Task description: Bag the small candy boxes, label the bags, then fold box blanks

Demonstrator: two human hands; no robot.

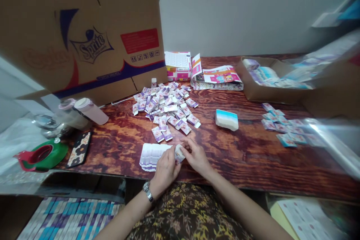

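Observation:
Close to the table's front edge, my left hand (165, 165) and my right hand (197, 156) meet around one small white-and-purple carton (179, 153). Fingers of both hands are closed on it, partly covering it. A row of flat white-and-purple cartons (152, 156) lies beside my left hand, which hides its right end. Just beyond my hands spreads a loose heap of small purple-and-white boxes (165, 107), some with flaps standing out. To the right of my right hand sits a stack of blue-and-white flat pieces (226, 120).
A tall Sprite carton (107, 45) stands back left. Bottles (91, 110), a tape dispenser (42, 155) and a flower-patterned phone (79, 149) lie left. Pink packaging (219, 77) is at the back. An open cardboard box (270, 92) and several small blue-and-white packets (281, 123) lie right.

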